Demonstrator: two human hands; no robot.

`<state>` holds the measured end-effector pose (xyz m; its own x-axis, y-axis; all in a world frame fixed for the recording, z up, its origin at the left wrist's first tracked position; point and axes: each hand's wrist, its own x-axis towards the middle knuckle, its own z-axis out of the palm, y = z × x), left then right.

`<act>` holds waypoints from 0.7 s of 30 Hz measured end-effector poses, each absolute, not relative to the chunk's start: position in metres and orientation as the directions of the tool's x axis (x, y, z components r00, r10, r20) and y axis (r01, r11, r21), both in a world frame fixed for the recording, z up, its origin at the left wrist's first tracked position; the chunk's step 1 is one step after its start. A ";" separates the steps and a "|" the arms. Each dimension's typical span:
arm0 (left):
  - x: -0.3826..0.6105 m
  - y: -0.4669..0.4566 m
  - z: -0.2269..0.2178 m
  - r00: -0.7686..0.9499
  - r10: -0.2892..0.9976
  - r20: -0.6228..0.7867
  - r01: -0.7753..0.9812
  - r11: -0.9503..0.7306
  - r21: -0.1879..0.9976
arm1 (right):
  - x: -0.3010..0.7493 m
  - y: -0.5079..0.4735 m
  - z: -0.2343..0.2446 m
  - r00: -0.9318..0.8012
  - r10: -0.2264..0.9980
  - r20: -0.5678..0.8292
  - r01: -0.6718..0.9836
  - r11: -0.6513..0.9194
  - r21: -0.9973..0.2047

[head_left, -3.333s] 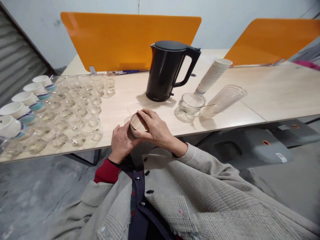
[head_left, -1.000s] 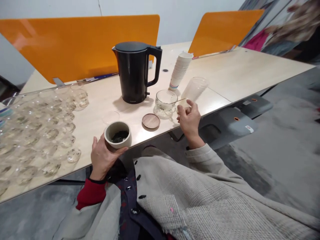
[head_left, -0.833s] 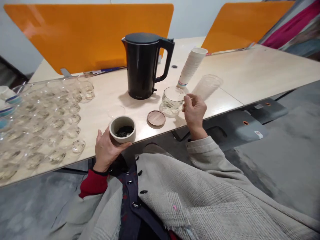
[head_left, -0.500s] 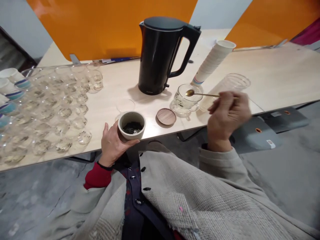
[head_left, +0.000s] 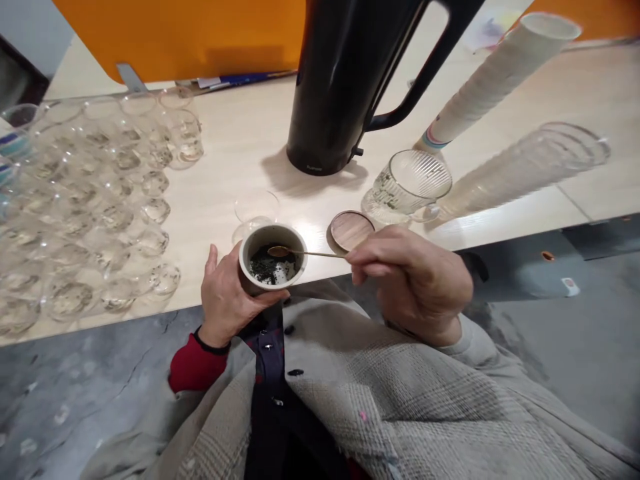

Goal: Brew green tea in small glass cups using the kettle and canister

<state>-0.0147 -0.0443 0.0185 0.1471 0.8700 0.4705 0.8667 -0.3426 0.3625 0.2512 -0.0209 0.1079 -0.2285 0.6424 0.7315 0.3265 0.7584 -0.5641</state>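
My left hand (head_left: 227, 297) is wrapped round a pale round canister (head_left: 247, 270), tilted a little, with dark loose tea leaves (head_left: 265, 267) inside. In my right hand (head_left: 415, 283) I pinch the thin handle of a gold spoon (head_left: 315, 254); its bowl is inside the canister, over the leaves. A round wooden lid (head_left: 352, 231) lies on the table just beyond my right fingers. Behind it stands a ribbed glass mug (head_left: 415, 180) with some green leaves showing in it.
A black electric kettle (head_left: 333, 87) stands behind the canister. Rows of clear cups (head_left: 115, 217) with liquid fill the left of the table (head_left: 225, 147). Stacks of paper cups (head_left: 500, 80) and clear plastic cups (head_left: 530, 167) lie at the right. An orange divider (head_left: 200, 40) stands behind.
My right hand has brought the spoon left and down, from above the glass mug into the canister. My left hand still holds the canister. The view has moved closer.
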 end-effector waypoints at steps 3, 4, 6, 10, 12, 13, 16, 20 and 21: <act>-0.014 -0.045 0.019 0.130 0.896 0.424 0.880 -0.301 0.367 | 0.244 -0.011 0.111 -0.342 0.577 0.742 0.267 0.816 -0.512; -0.014 -0.045 0.020 0.127 0.902 0.412 0.883 -0.292 0.368 | 0.243 -0.009 0.111 -0.368 0.580 0.727 0.262 0.814 -0.518; -0.013 -0.046 0.021 0.133 0.904 0.407 0.883 -0.294 0.367 | 0.241 -0.006 0.112 -0.406 0.590 0.698 0.265 0.807 -0.528; -0.013 -0.046 0.022 0.151 0.898 0.414 0.877 -0.315 0.364 | 0.241 -0.005 0.111 -0.455 0.598 0.660 0.294 0.800 -0.523; -0.013 -0.046 0.022 0.141 0.903 0.406 0.878 -0.303 0.371 | 0.241 -0.003 0.110 -0.476 0.593 0.650 0.289 0.803 -0.521; -0.014 -0.046 0.022 0.134 0.906 0.402 0.877 -0.297 0.377 | 0.241 -0.002 0.110 -0.490 0.586 0.646 0.282 0.807 -0.519; -0.014 -0.046 0.023 0.111 0.924 0.366 0.875 -0.265 0.405 | 0.241 0.002 0.110 -0.531 0.562 0.634 0.260 0.820 -0.510; -0.014 -0.047 0.023 0.105 0.934 0.341 0.877 -0.249 0.411 | 0.239 0.004 0.107 -0.568 0.541 0.620 0.226 0.827 -0.514; -0.014 -0.047 0.023 0.114 0.928 0.356 0.876 -0.262 0.404 | 0.238 0.003 0.107 -0.572 0.542 0.616 0.219 0.824 -0.522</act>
<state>-0.0137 -0.0468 0.0226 0.1138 0.9276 0.3558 0.8764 -0.2624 0.4038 0.2376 0.0030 0.1067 -0.5718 0.5418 0.6160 0.2188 0.8244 -0.5220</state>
